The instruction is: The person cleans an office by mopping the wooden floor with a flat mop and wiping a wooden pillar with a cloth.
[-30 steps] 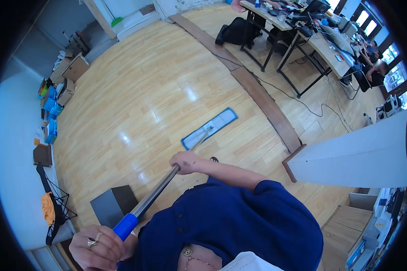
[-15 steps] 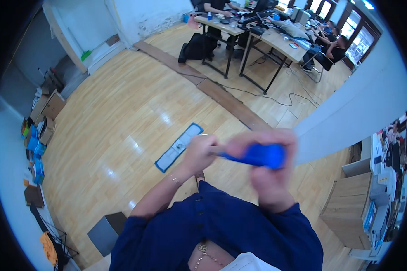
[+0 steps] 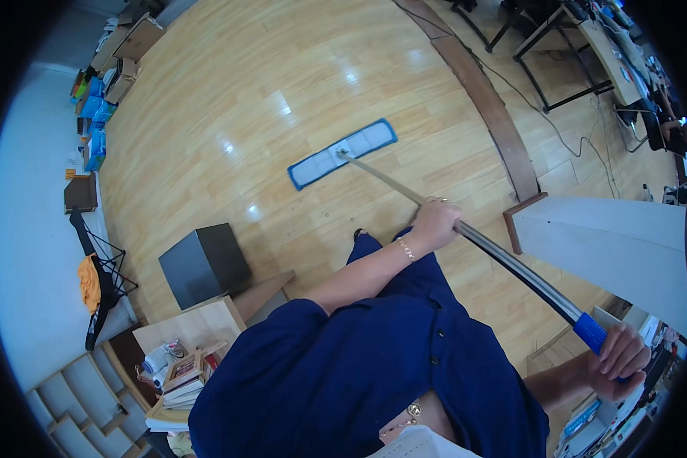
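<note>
A flat mop [image 3: 514,265] with a metal pole slants across my front, from the floor ahead up to my right side. Its wide head [image 3: 370,138], grey-white with a blue fringe, lies flat on the wooden floor. My left hand [image 3: 437,224] is wrapped round the pole at about its middle, with a bracelet on the wrist. My right hand [image 3: 620,362] is closed round the blue grip [image 3: 590,333] at the pole's upper end, low on the right.
A dark grey box [image 3: 206,265] stands on the floor at left, near a shelf of books [image 3: 187,382]. Cartons [image 3: 139,37] line the left wall. To the right are a white pillar [image 3: 603,229], a brown floor strip [image 3: 485,99], a loose cable [image 3: 546,118] and desks [image 3: 611,53].
My view has swung left and down. The blue grip and my right hand have moved out to the lower right, and the pole now shows along its length. Both hands still hold it.
</note>
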`<state>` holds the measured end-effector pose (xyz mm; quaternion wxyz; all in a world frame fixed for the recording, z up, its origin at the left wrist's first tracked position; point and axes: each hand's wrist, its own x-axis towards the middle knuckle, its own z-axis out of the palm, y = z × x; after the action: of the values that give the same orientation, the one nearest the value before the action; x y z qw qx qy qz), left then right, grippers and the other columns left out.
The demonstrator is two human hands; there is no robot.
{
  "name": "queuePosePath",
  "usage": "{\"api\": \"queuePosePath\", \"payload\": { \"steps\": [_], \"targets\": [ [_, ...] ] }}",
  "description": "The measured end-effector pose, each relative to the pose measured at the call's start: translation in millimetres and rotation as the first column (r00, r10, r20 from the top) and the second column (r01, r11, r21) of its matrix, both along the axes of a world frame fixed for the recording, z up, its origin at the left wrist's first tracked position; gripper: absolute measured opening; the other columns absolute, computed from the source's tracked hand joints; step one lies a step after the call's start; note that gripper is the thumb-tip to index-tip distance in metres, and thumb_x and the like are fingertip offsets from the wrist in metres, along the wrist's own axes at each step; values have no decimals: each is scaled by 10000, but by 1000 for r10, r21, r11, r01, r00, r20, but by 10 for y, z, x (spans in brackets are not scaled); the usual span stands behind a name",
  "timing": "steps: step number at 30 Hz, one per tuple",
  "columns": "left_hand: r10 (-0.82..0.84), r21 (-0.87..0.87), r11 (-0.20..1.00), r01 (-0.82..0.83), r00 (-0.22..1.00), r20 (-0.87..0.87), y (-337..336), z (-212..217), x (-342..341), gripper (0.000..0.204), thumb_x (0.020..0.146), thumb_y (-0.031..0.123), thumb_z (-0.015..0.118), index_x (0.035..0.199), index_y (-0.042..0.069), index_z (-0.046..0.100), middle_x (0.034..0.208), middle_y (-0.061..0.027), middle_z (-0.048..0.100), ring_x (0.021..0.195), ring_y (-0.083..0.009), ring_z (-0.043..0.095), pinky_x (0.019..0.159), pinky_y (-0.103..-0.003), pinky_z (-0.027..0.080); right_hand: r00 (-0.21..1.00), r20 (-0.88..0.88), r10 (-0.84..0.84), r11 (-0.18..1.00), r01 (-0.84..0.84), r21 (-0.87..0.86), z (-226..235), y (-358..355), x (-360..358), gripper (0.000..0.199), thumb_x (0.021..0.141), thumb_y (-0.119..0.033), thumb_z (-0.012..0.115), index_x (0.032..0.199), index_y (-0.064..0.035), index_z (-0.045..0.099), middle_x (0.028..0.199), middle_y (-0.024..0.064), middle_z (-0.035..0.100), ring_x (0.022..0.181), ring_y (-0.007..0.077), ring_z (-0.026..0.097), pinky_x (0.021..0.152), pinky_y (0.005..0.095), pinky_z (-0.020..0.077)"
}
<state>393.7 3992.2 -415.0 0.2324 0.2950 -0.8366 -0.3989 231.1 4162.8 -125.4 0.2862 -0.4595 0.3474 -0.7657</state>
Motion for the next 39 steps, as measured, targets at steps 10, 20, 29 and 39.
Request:
{"api": "queuePosePath", "payload": {
  "steps": [10, 20, 29, 39],
  "targets": [
    [378, -78, 926, -370, 902, 210, 44, -480, 649, 357, 731, 222, 676, 510, 67, 443, 552, -115, 485, 592, -313, 516, 560, -405, 385, 687, -75, 723, 681, -726, -95, -860, -842, -409, 319, 846, -222, 562, 564, -83, 508, 540, 50, 539, 485, 182, 539, 541, 331, 473],
    [443, -163, 896, -413, 818, 366, 510, -1077, 349, 319, 763, 204, 628, 542, 44, 462, 589, -160, 492, 613, -361, 501, 578, -430, 396, 694, 59, 718, 662, -706, 251, -1264, -135, -1072, 249, 776, -136, 551, 557, -34, 489, 598, 93, 536, 597, 228, 543, 720, 399, 421],
    [89, 38, 995, -96, 984, 155, 1270, -630, -1938, 275, 769, 213, 599, 561, 53, 518, 600, -156, 517, 604, -350, 500, 593, -425, 394, 982, 73, 175, 912, -190, 363, -374, 1209, -2546, 349, 781, -194, 576, 472, -118, 432, 420, -3, 451, 415, 146, 489, 655, 365, 441],
    [-268, 20, 963, 268, 957, 106, 1463, -246, -3398, 147, 718, 184, 617, 600, 97, 605, 648, -118, 584, 691, -316, 555, 681, -398, 444, 972, -209, -108, 911, 181, 371, 49, 2196, -2536, 394, 818, -260, 595, 489, -123, 427, 430, 2, 472, 429, 143, 497, 666, 347, 431]
  ]
}}
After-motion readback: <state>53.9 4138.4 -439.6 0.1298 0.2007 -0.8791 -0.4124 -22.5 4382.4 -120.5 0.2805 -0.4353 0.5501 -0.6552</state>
